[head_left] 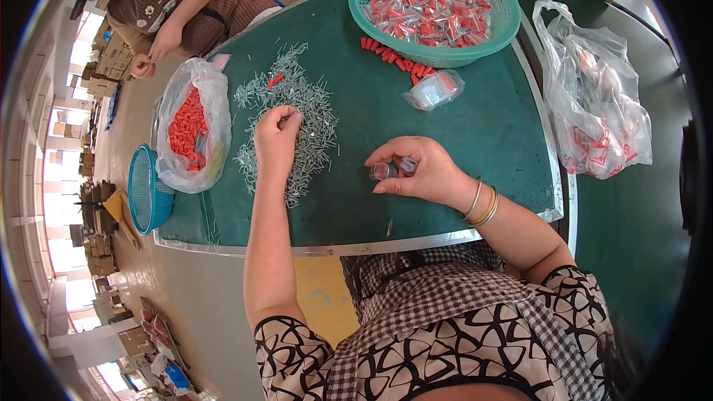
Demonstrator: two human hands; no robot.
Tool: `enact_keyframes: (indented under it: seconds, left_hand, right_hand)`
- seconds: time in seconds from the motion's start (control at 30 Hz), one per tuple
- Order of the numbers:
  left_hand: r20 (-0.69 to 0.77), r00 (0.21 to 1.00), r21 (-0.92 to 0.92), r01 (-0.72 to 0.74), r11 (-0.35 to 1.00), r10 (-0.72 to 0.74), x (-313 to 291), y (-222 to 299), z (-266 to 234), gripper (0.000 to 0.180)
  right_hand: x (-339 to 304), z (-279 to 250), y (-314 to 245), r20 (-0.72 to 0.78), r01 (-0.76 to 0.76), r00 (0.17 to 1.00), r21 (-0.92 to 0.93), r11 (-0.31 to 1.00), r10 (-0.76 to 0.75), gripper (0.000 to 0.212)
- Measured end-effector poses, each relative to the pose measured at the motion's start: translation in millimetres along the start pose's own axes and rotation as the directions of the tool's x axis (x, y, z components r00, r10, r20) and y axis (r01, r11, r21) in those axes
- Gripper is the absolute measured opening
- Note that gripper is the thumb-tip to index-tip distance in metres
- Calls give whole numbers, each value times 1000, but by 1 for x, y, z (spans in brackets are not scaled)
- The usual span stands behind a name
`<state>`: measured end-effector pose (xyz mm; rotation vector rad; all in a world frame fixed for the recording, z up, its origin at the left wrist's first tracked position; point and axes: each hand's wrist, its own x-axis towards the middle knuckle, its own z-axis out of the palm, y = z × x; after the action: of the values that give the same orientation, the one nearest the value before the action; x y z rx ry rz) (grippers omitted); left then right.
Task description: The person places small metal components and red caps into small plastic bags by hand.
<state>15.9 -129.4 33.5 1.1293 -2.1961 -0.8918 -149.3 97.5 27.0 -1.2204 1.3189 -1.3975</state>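
A loose pile of small grey metal screws or nails (pixel 316 108) is spread over the green tabletop. My left hand (pixel 276 137) is at the middle of this pile, its fingers pinched together; what they hold, if anything, is hidden. Above the pile's centre lies a red plastic piece (pixel 275 81). To the right of the pile, my right hand (pixel 427 169) grips a small clear plastic bag (pixel 383 171) between thumb and fingers. Part of the bag shows behind the fingertips, and its contents cannot be made out.
A white plastic bag of red pieces (pixel 188 130) stands left, near a blue basket (pixel 151 191). A green basket (pixel 509 26) holds filled packets at the back. Red pieces and a stack of clear bags (pixel 433 90) lie before it. Another plastic bag (pixel 594 96) lies right. A co-worker (pixel 178 7) sits far left.
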Motion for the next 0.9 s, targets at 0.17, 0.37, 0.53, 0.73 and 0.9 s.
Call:
enact_keyframes:
  seconds: [0.17, 0.37, 0.53, 0.73, 0.9]
  left_hand:
    - [212, 942, -450, 330, 830, -260, -5, -4, -9, 12]
    - [187, 933, -565, 359, 743, -309, -10, 3, -5, 13]
    - [140, 952, -527, 304, 794, -271, -16, 10, -2, 13]
    - [2, 990, -269, 135, 954, -139, -17, -1, 2, 11]
    - [174, 950, -577, 312, 755, -260, -22, 9, -3, 12]
  right_hand:
    - [1, -1, 0, -11, 12, 1000, 55, 998, -12, 36]
    - [1, -1, 2, -17, -9, 1000, 89, 996, 10, 36]
    - [1, -1, 5, -12, -45, 999, 140, 989, 47, 36]
    - [3, 0, 7, -25, -5, 1000, 148, 989, 9, 37]
    - [4, -3, 7, -59, -20, 998, 59, 998, 23, 40]
